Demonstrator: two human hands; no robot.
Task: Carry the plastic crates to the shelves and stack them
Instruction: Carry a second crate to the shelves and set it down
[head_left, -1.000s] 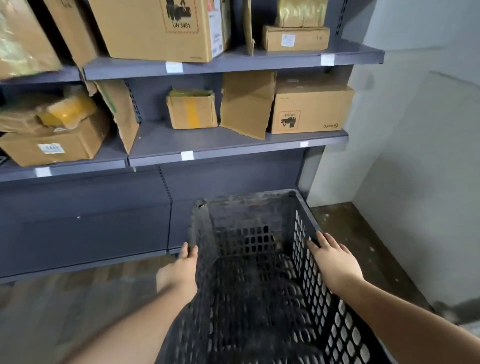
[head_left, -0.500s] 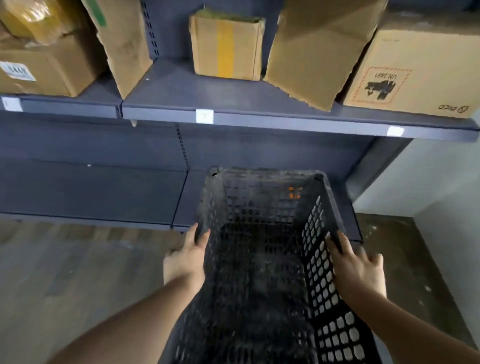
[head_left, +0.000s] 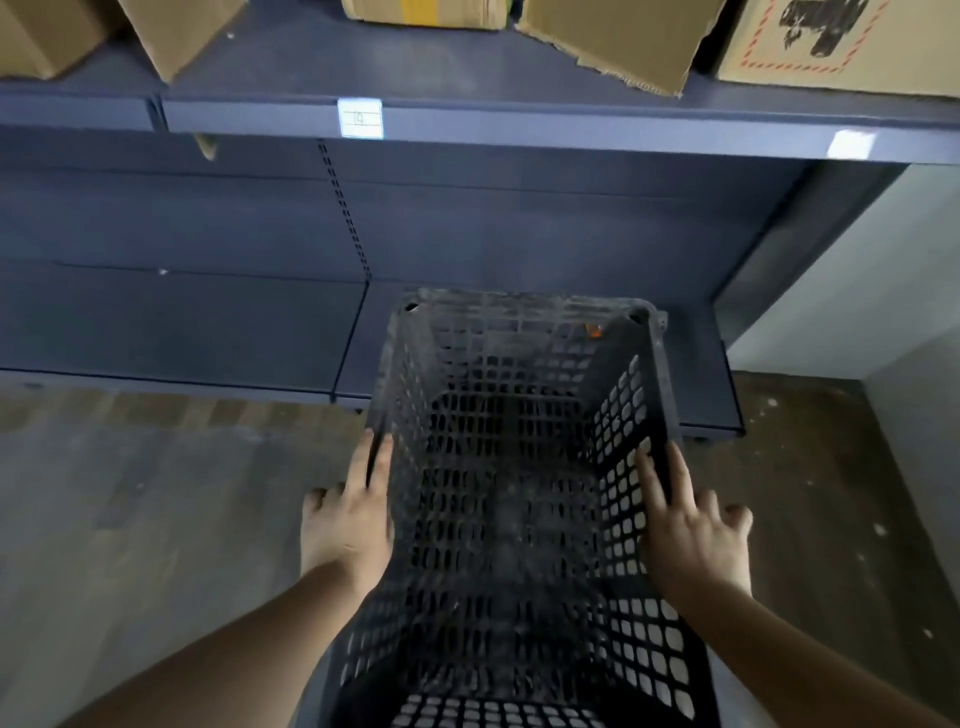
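At the far left a dark blue bottom shelf (head_left: 171, 332) runs low along the floor (head_left: 130, 519), its front edge meeting grey, scuffed flooring. Above it the upper shelf (head_left: 519, 124) carries cardboard boxes (head_left: 171, 31) whose lower corners hang into view, and a small white label (head_left: 360, 118) is stuck on its front lip; a second pale label (head_left: 850, 144) sits further right on the same lip. A slotted upright strip (head_left: 345, 208) runs down the back panel between the two shelf bays.

The left hand (head_left: 349, 525) lies flat against the outside of the black plastic crate (head_left: 519, 519), along its left wall, fingers straight and pointing forward, the thumb spread out to the side and away from the wall. It presses the side; no finger curls over the rim.

The crate is perforated on all walls and on its base, dusty inside, and is held between both hands in the middle of the view. Its far end reaches over the right bay of the bottom shelf, with the near end toward the person's body. Whether the far end rests on the shelf or hangs just above it cannot be told. A small orange mark (head_left: 594, 330) shows near its far right corner.

The right hand (head_left: 691, 530) mirrors the left one on the crate's right wall: fingers straight and laid on the rim and outer side, the outer fingers splayed away. It too presses without clenching.

At the far right a large box with a red-bordered printed mark (head_left: 821, 36) stands on the upper shelf, and a pale wall (head_left: 883, 312) meets the floor in the corner
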